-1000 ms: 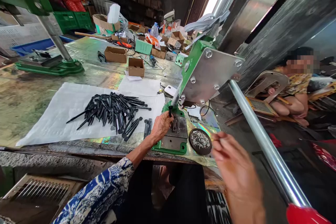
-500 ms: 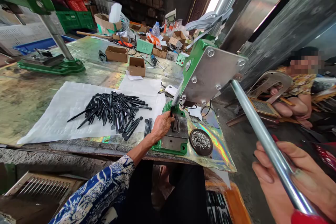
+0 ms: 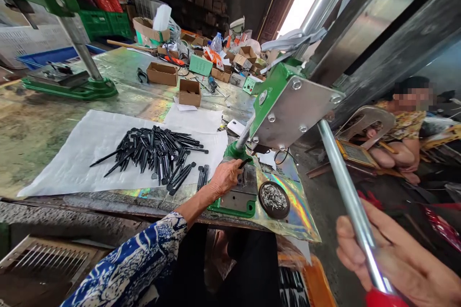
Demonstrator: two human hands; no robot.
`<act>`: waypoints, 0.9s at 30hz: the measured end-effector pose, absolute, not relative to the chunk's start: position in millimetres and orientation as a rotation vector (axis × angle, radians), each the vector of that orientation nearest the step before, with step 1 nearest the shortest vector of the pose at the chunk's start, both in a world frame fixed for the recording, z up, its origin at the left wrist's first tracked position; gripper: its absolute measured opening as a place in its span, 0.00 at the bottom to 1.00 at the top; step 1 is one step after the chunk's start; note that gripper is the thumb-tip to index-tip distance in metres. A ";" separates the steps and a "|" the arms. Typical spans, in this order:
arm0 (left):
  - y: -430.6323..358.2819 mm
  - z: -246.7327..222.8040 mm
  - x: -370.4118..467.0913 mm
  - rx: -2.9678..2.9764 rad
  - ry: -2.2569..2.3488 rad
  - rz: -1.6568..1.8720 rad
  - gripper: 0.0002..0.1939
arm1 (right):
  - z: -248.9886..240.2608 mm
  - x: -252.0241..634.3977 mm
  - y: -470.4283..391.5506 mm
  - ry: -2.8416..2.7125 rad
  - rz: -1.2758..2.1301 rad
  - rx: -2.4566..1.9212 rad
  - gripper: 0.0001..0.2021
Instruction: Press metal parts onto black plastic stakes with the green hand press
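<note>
My left hand (image 3: pixel 226 176) is pinched on a slim black piece (image 3: pixel 246 162) over the base of a green hand press (image 3: pixel 248 209). The fingers partly hide that piece. To the right, my right hand (image 3: pixel 396 254) is closed around the long metal lever (image 3: pixel 336 172), just above its red grip (image 3: pixel 383 299). The lever slopes down toward me from the press head (image 3: pixel 291 112). A pile of black pointed pieces with wide heads (image 3: pixel 154 153) lies left of my left hand on a white sheet (image 3: pixel 72 168). Several more black pieces (image 3: pixel 202 177) lie close beside my wrist.
A dark round dish (image 3: pixel 264 207) of small shiny metal bits sits right of the press. Another green press (image 3: pixel 72 88) stands at the left. Small cardboard boxes (image 3: pixel 162 74) and tools clutter the back. Below the table is an orange crate (image 3: pixel 320 280). A seated person (image 3: pixel 406 129) is at the right.
The lever and my right hand have swung slightly left and down. The black piece in my left hand has tipped from upright to slanting right. The camera view has shifted a little.
</note>
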State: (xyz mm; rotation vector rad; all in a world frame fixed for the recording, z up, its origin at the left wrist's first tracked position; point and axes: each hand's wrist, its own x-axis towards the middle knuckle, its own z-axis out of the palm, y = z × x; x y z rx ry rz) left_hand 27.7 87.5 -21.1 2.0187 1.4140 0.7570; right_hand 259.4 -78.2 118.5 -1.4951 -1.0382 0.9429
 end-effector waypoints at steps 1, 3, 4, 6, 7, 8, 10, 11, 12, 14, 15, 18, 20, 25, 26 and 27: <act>88.4 -22.4 27.9 2.006 1.404 0.768 0.08 | 120.4 255.4 -79.1 -1.023 1.037 -1.510 0.25; 90.3 -25.2 28.4 1.970 1.375 0.799 0.08 | 122.5 245.7 -80.9 -1.002 1.163 -1.536 0.26; 91.1 -26.3 28.6 1.956 1.359 0.816 0.07 | 122.5 240.2 -81.6 -1.004 1.168 -1.546 0.26; 92.1 -27.6 28.7 1.948 1.342 0.826 0.08 | 121.0 228.9 -81.9 -1.016 1.117 -1.562 0.25; 92.3 -27.7 28.7 1.955 1.343 0.813 0.08 | 119.6 223.5 -81.4 -1.024 1.082 -1.573 0.24; 92.4 -27.5 28.7 1.967 1.348 0.794 0.09 | 118.1 218.5 -80.4 -1.035 1.053 -1.591 0.22; 92.4 -27.1 28.6 1.991 1.352 0.769 0.10 | 114.5 210.4 -77.6 -1.055 1.005 -1.631 0.21; 92.4 -27.1 28.7 1.996 1.346 0.771 0.10 | 112.3 207.5 -76.0 -1.064 0.989 -1.651 0.20; 92.5 -27.5 28.8 1.995 1.337 0.781 0.10 | 109.8 205.3 -74.5 -1.074 0.978 -1.668 0.21; 92.9 -28.9 29.3 1.981 1.324 0.800 0.09 | 103.6 202.9 -71.7 -1.097 0.959 -1.687 0.22; 93.2 -29.9 29.5 1.975 1.321 0.801 0.09 | 99.8 202.3 -70.2 -1.107 0.950 -1.690 0.23; 93.8 -31.3 30.1 1.970 1.330 0.780 0.10 | 86.7 201.8 -64.2 -1.136 0.916 -1.687 0.24; 93.9 -30.0 30.0 1.989 1.342 0.747 0.10 | 77.6 201.5 -58.9 -1.165 0.888 -1.690 0.24; 92.6 -22.0 28.6 2.124 1.402 0.567 0.13 | 64.1 201.2 -51.8 -1.192 0.832 -1.684 0.24; 92.1 -20.9 28.3 2.145 1.417 0.532 0.14 | 63.4 201.5 -51.9 -1.195 0.817 -1.691 0.24; 91.6 -20.2 28.1 2.159 1.431 0.503 0.14 | 63.2 201.9 -52.2 -1.201 0.802 -1.700 0.24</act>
